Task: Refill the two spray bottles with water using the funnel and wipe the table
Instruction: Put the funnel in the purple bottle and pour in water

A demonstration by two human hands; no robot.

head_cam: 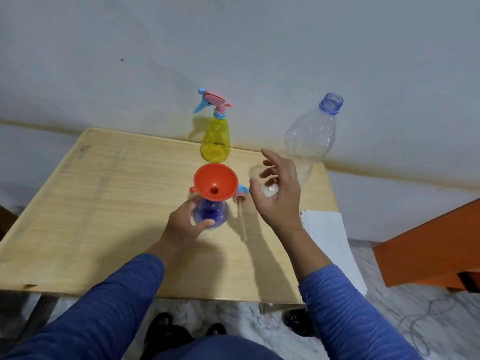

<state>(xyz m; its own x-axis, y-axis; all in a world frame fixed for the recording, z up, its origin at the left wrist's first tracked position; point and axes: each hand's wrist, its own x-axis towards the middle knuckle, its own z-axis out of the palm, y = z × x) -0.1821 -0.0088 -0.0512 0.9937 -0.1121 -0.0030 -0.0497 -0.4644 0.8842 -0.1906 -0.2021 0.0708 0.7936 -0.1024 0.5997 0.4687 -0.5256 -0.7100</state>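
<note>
- Risk first: the orange funnel (pixel 215 182) sits tall in the neck of the blue spray bottle (pixel 211 213) at the centre of the frame, and that stack looks top-heavy. A nudge from either hand could tip it and spill water across the counter (pixel 109 203).
- Second risk: the clear plastic bottle (pixel 310 137) stands uncapped at the upper right, close to the counter's far edge. It looks empty and light, so I judge a brush from the nearby hand could knock it over or off the edge.
- Third: the loose spray head (pixel 240 195), with its dip tube (pixel 242 222) trailing toward the bottom of the frame, lies on the counter just right of the blue bottle, and a careless sweep could roll it away.
- Left hand (pixel 185 224): wrapped around the lower body of the blue spray bottle, thumb and fingers pressing the plastic, steadying it.
- Right hand (pixel 276 188): spread wide, fingers splayed above the counter between the funnel and the clear bottle. A small whitish thing sits by the palm; I cannot tell whether it is held.
- The yellow spray bottle (pixel 215 140) stands upright with its head on, above the funnel in frame, against the wall.
- White paper sheets (pixel 330 240) overhang the counter's right edge.
</note>
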